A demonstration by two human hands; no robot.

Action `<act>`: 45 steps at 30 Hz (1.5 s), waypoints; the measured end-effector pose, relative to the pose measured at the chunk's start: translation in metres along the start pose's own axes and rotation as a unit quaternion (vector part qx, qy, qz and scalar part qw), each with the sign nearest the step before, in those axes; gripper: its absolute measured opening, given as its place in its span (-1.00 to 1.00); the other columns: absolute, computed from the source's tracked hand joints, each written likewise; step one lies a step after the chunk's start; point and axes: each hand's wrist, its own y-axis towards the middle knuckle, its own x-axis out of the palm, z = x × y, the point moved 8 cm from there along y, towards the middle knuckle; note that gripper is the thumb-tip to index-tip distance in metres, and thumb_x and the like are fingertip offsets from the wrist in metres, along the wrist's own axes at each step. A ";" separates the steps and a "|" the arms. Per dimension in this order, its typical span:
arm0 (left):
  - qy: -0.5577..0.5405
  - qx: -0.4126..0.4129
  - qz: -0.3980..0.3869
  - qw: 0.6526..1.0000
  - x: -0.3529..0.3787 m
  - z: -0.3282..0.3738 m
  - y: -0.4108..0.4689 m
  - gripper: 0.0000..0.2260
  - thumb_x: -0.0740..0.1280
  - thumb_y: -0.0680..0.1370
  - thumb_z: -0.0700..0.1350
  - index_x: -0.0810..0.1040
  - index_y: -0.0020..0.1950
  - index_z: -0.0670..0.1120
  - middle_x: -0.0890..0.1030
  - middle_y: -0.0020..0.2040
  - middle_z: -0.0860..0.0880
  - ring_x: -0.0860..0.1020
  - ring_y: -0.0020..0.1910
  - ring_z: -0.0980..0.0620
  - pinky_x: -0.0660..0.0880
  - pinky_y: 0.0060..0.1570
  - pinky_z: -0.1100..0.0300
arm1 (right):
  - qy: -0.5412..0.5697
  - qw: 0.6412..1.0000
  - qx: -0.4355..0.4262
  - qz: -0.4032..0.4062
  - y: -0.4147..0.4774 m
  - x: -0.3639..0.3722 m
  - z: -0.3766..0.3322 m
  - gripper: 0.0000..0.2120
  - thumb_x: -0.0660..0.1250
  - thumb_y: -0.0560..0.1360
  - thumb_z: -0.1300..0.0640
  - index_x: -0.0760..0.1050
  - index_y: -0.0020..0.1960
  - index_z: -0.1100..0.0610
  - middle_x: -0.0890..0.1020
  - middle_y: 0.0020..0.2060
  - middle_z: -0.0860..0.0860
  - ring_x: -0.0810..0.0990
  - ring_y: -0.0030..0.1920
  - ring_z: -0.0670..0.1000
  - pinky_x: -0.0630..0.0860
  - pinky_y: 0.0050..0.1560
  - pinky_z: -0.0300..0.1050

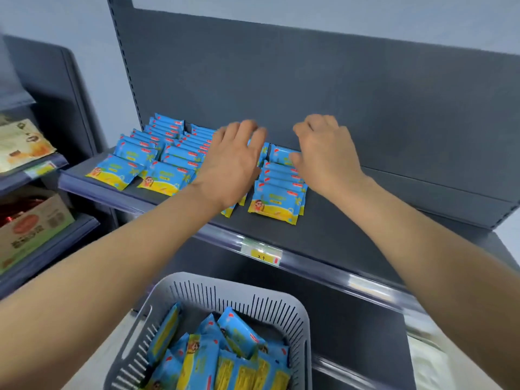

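grip state: left hand (233, 164) spreads straight fingers over the packets (166, 175) on the shelf (351, 229), holding nothing. right hand (326, 156), at 3 o'clock of it, has curled fingers, thumb touching the rear packet (281, 153) of the rightmost row; whether it grips cannot be told. basket (281, 301) of packets: 6 o'clock.

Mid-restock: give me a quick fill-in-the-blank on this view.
1. Spare packets lie in a grey ___.
2. The price tag on the front rail is ___.
3. The left hand and right hand reach over packet rows on the dark ___.
Missing: basket; yellow; shelf.
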 end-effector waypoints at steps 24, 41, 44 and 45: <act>-0.202 0.016 -0.183 0.962 0.069 0.007 -0.197 -0.61 0.37 0.45 -0.14 0.43 0.25 -0.16 0.48 0.14 -0.16 0.50 0.07 -0.18 0.41 0.02 0.05 | 0.139 0.971 -0.081 -0.176 -0.172 0.129 -0.132 -0.72 0.33 0.43 0.15 0.52 0.09 0.27 0.56 -0.03 0.18 0.50 0.06 0.25 0.44 0.02 0.09; -0.184 -0.087 -0.581 0.788 0.266 -0.002 -0.360 -0.30 0.44 0.45 -0.08 0.16 0.49 -0.06 0.20 0.48 -0.07 0.29 0.39 -0.11 0.35 0.29 0.02 | 0.217 0.722 0.231 -0.615 -0.349 0.329 -0.149 -0.59 0.25 0.54 0.27 0.32 0.36 0.27 0.52 -0.04 0.12 0.53 -0.22 0.03 0.45 -0.32 -0.11; -0.150 -0.059 -0.622 0.766 0.280 0.008 -0.374 -0.22 0.45 0.44 -0.06 0.06 0.52 -0.04 0.13 0.51 -0.06 0.24 0.43 -0.13 0.33 0.31 -0.01 | 0.217 0.724 0.214 -0.618 -0.352 0.335 -0.148 -0.62 0.27 0.53 0.30 0.36 0.33 0.18 0.28 0.41 0.19 0.36 0.36 0.14 0.46 0.14 -0.06; -0.143 -0.052 -0.629 0.763 0.284 0.010 -0.377 -0.22 0.45 0.44 -0.06 0.06 0.52 -0.04 0.13 0.52 -0.06 0.25 0.42 -0.14 0.34 0.29 -0.01 | 0.219 0.730 0.210 -0.612 -0.351 0.336 -0.147 -0.63 0.27 0.52 0.31 0.38 0.31 0.18 0.31 0.40 0.18 0.35 0.37 0.13 0.45 0.17 -0.06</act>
